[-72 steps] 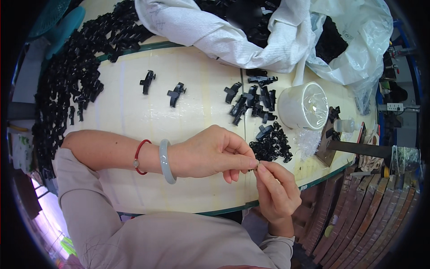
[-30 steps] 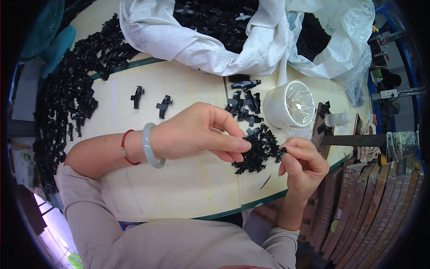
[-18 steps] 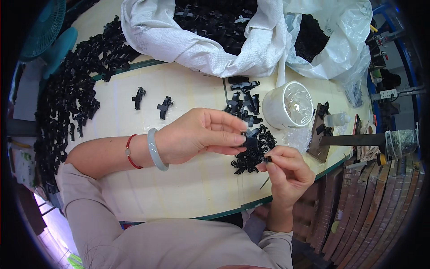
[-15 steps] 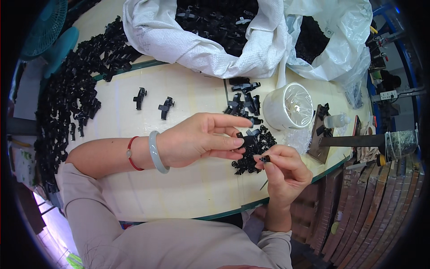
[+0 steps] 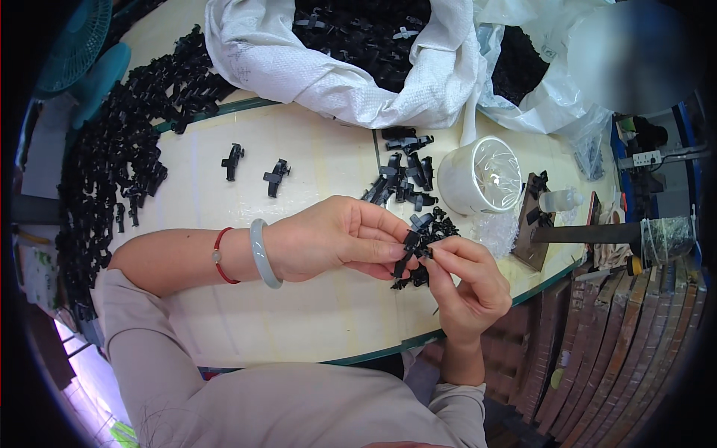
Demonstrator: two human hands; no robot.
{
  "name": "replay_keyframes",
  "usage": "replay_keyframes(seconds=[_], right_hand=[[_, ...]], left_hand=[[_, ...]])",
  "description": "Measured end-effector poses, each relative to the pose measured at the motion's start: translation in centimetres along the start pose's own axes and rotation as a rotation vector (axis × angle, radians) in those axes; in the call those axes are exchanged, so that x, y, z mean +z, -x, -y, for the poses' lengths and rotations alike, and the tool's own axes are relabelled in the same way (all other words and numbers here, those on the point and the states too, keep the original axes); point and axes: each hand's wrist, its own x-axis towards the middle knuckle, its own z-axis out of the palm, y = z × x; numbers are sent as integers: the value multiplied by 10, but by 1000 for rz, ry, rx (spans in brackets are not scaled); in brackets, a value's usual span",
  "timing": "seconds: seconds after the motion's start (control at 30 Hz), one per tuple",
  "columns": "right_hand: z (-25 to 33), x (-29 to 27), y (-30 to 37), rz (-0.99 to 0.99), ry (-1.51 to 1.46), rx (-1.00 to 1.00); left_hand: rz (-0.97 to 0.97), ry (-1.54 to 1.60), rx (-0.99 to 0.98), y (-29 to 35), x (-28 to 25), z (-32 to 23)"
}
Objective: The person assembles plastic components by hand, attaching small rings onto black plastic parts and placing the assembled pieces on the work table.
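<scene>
Between the thumb and fingers of my left hand (image 5: pixel 336 240) is a black plastic clip with a grey tab (image 5: pixel 413 240), held tilted. My right hand (image 5: pixel 472 280) pinches a small black plastic piece (image 5: pixel 427 252) at the clip's right side; whether the two parts are joined I cannot make out. Under and behind my fingers lies a pile of small black pieces (image 5: pixel 446 226). Farther back are several black clips (image 5: pixel 408 175) in a loose group. Two more clips, one (image 5: pixel 233 162) beside another (image 5: pixel 277 178), lie apart on the table to the left.
A white woven sack (image 5: pixel 328 89) full of black clips stands at the back, beside a clear plastic bag (image 5: pixel 515 112). Right of the pile are a white tub (image 5: pixel 459 179) and a metal stand (image 5: pixel 532 224). A large heap of black parts (image 5: pixel 112 157) covers the left side.
My hands have come together: the small piece in my right hand now meets the clip, which my left hand has turned more upright. A blurred pale shape has appeared at upper right.
</scene>
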Motion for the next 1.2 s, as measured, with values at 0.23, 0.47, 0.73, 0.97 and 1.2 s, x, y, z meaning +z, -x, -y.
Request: replay_keyframes(seconds=[0.23, 0.47, 0.73, 0.97, 1.2], right_hand=[[-1, 1, -1, 36, 92, -74], [-1, 2, -1, 56, 134, -101], [-2, 3, -3, 125, 203, -200], [-1, -3, 4, 31, 188, -138], [27, -99, 49, -503, 752, -159]], left_hand=[[16, -4, -26, 0, 1, 0], [16, -8, -22, 1, 1, 2], [-94, -151, 20, 4, 1, -1], [-185, -185, 18, -1, 12, -5], [-382, -577, 130, 14, 0, -24]])
